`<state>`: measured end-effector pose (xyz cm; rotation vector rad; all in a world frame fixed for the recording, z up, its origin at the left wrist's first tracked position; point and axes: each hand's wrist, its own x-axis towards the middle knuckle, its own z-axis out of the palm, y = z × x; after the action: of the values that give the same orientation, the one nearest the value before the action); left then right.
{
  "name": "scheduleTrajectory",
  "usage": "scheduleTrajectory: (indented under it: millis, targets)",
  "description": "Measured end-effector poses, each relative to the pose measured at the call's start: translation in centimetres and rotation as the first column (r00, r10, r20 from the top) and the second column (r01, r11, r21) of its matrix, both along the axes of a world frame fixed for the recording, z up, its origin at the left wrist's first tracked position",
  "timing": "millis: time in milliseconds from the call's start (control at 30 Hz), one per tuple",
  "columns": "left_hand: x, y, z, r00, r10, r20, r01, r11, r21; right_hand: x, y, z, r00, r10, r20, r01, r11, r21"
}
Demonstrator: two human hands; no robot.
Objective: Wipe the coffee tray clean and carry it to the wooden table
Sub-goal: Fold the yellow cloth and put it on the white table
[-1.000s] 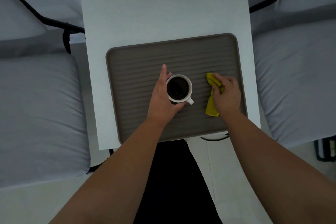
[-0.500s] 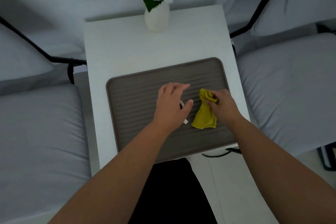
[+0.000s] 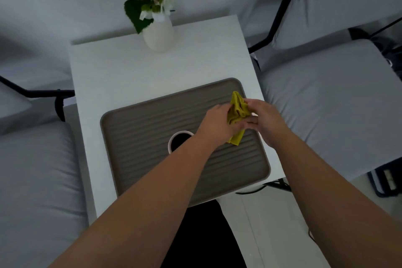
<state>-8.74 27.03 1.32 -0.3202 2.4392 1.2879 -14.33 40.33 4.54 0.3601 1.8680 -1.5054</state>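
A brown ribbed coffee tray [image 3: 139, 132] lies on a small white table [image 3: 121, 76]. On it stands a white cup of coffee [image 3: 177, 140], partly hidden by my left forearm. Above the tray's right side, a crumpled yellow cloth [image 3: 238, 107] is held between both hands. My left hand [image 3: 217, 125] grips its left side and my right hand [image 3: 266, 117] grips its right side. The cloth's lower corner hangs down toward the tray.
A white vase [image 3: 159, 36] with green leaves and white flowers stands at the table's far edge. Grey cushioned chairs with black frames flank the table, one on the left [image 3: 34, 180] and one on the right [image 3: 330, 106]. Pale floor shows at the lower right.
My left hand has left the cup and moved right to take hold of the cloth. Both hands have lifted the cloth off the tray. The view has tilted up, showing the plant.
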Motion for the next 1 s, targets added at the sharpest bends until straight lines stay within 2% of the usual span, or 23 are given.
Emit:
scheduleTrajectory:
  millis: [167, 267, 333, 367, 467, 533, 633, 733, 800, 867, 933, 1000]
  targets:
    - [-1.6, 1.3, 0.2, 0.992, 0.126, 0.017, -0.127, 0.99, 0.06, -0.6, 2.0, -0.5, 0.99, 0.058, -0.126, -0.044, 0.993, 0.11]
    - [-2.3, 0.8, 0.3, 0.987, 0.159, 0.015, -0.159, 0.985, 0.073, -1.0, 2.7, -0.1, 0.991, 0.034, -0.131, -0.021, 0.995, 0.099]
    - [-2.8, 0.2, 0.7, 0.968, 0.244, 0.05, -0.249, 0.959, 0.139, -1.2, 3.1, 0.1, 0.993, -0.005, -0.116, 0.014, 0.997, 0.072]
    - [-3.0, -0.2, 1.0, 0.945, 0.317, 0.085, -0.328, 0.923, 0.2, -1.5, 3.3, 0.1, 0.992, -0.05, -0.117, 0.056, 0.997, 0.052]
    - [-3.3, -1.6, 2.0, 0.834, 0.527, 0.161, -0.545, 0.744, 0.387, -2.4, 2.8, 0.5, 0.97, -0.185, -0.16, 0.184, 0.983, -0.023]
    - [-3.2, -2.9, 2.7, 0.803, 0.59, 0.088, -0.565, 0.706, 0.427, -3.0, 1.5, 1.3, 0.954, -0.195, -0.229, 0.184, 0.981, -0.069]
    - [-2.7, -5.6, 3.8, 0.802, 0.583, -0.133, -0.517, 0.788, 0.336, -3.7, -2.0, 2.7, 0.921, -0.145, -0.363, 0.1, 0.985, -0.14]
    - [-1.9, -9.5, 5.0, 0.727, 0.603, -0.328, -0.554, 0.798, 0.239, -4.3, -6.5, 3.4, 0.886, -0.059, -0.461, -0.02, 0.986, -0.164]
    - [-1.1, -12.4, 5.4, 0.662, 0.627, -0.411, -0.612, 0.769, 0.185, -4.1, -9.6, 3.2, 0.838, 0.047, -0.543, -0.105, 0.992, -0.076]
    - [-0.1, -15.0, 5.5, 0.597, 0.667, -0.446, -0.678, 0.716, 0.164, -3.6, -12.9, 2.9, 0.73, 0.226, -0.645, -0.2, 0.973, 0.114]
    - [1.0, -17.2, 5.3, 0.546, 0.705, -0.453, -0.735, 0.662, 0.144, -2.8, -16.2, 2.6, 0.641, 0.326, -0.695, -0.244, 0.945, 0.218]
    - [2.1, -19.2, 5.0, 0.508, 0.739, -0.442, -0.783, 0.61, 0.121, -2.4, -19.3, 1.6, 0.674, 0.346, -0.653, -0.286, 0.937, 0.201]
